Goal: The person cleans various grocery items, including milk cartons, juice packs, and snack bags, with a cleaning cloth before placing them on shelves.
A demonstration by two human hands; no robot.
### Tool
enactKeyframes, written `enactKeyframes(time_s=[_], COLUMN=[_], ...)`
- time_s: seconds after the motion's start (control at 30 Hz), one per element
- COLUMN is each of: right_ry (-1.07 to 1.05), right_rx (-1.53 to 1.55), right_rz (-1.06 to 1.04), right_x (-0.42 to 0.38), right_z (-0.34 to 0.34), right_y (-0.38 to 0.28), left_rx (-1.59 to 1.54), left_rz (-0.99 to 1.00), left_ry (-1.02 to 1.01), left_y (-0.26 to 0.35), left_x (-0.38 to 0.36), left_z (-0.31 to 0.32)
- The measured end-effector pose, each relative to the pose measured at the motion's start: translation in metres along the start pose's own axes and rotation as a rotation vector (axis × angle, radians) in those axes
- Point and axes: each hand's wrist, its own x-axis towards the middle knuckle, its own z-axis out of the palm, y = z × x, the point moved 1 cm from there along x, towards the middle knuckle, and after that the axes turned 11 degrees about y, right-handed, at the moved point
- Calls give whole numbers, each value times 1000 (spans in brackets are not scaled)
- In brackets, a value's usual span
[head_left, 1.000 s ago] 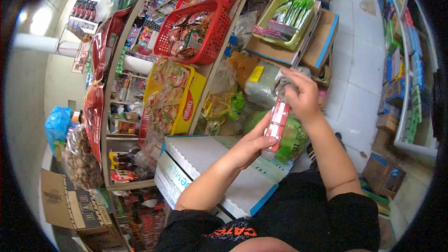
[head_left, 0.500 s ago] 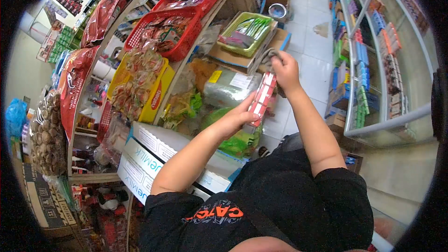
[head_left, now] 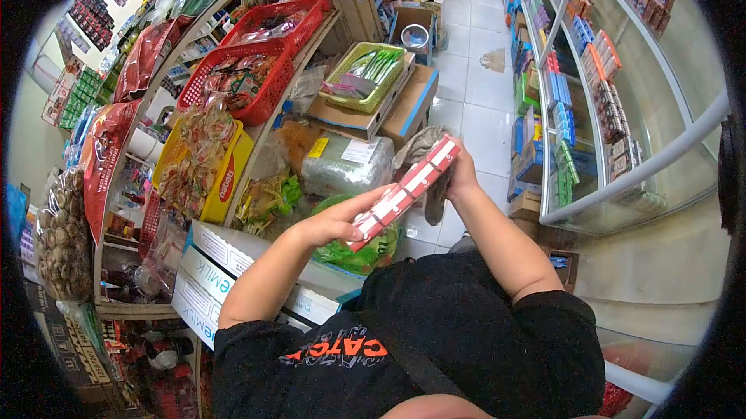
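A long red and white pack, which looks like a row of small boxes, is held at a slant in front of my chest. My left hand grips its lower left end, thumb on the near side. At the upper right end my right hand is closed round the pack and a grey-brown cloth, which hangs below and behind the pack. Beyond the pack lies a plastic-wrapped bundle with a yellow label, and a green plastic bag is below it.
Red baskets and a yellow tub of packets stand on the left shelf. A green basket sits on cardboard ahead. White milk boxes are near my left arm. A glass display case runs along the right.
The pack has turned so that more of its long side shows and it lies more level. My hands are farther apart along it. The view has shifted, and the shelves appear farther left.
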Motion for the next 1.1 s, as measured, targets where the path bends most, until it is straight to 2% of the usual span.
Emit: enactKeyframes(time_s=[0.1, 0.23, 0.27, 0.3, 0.37, 0.53, 0.63, 0.77, 0.8, 0.9, 0.93, 0.97, 1.03, 1.07, 1.1], right_ry=[49, -212, -150, -295, -397, -829, -1174, -1371, -1463, -1254, -1238, -1230, -1209, -1276, -1250], right_rx=[88, 148, 6, -98, -251, -416, -640, -736, -761, -880, -803, -812, -829, -884, -843], right_rz=[135, 304, 363, 350, 256, 221, -211, -227, -397, -347, -198, -80, 163, 154, 169], right_x=[-21, -8, -6, -7, -23, -36, -24, -28, -22, -21, -20, -17, -12, -10, -7], right_z=[16, 11, 5, 6, 20, 22, 8, 9, 9, 8, 6, 3, -1, 2, 0], right_y=[-16, -26, -27, -32, -46, -71, -89, -117, -118, -152, -158, -164, -176, -186, -192], left_rx=[-9, 152, 311, 467, 308, 107, 140, 181, 149, 82, 68, 203, 128, 63, 28], left_rz=[-33, 12, 28, 45, -81, -147, -103, -135, -117, 22, -46, -60, -4, -3, 24], left_ry=[5, -79, -146, -210, -135, 120, 127, 149, 139, 226, 236, 184, 206, 236, 280], left_y=[6, 22, 32, 45, 56, 63, 59, 48, 43, 26, 25, 29, 18, 14, 11], left_x=[-5, -12, -11, -11, -15, 2, 21, 51, 58, 77, 83, 89, 97, 101, 105], left_z=[2, -2, -6, -6, 5, 49, 69, 96, 99, 113, 119, 121, 131, 138, 142])
